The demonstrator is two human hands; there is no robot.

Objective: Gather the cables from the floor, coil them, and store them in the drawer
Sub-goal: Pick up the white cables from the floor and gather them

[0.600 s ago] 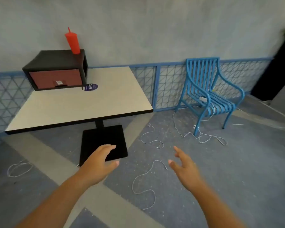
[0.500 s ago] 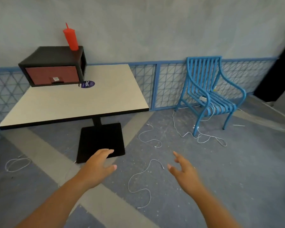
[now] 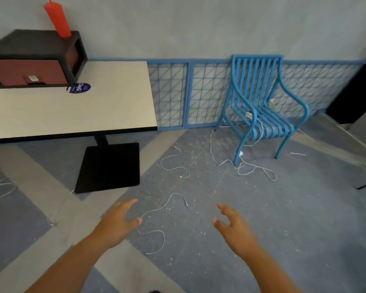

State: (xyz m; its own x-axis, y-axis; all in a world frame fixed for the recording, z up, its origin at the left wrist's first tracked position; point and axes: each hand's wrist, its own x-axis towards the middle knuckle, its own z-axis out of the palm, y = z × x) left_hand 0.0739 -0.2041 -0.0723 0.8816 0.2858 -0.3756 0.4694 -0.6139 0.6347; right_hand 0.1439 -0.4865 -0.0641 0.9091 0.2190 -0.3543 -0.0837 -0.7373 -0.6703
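Hands reach forward, empty: left hand (image 3: 116,222) and right hand (image 3: 234,227) both with fingers spread, above the floor. Nearest white cable (image 3: 156,210) snakes between them, near the table base (image 3: 109,167). More cables (image 3: 173,163) lie beyond that base. It looks thin, light and limp; pinching near one plug end should suit coiling. Drawer (image 3: 29,72) sits shut on the tabletop

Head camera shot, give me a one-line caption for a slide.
Both open hands, left hand and right hand, reach toward a white cable on the floor.
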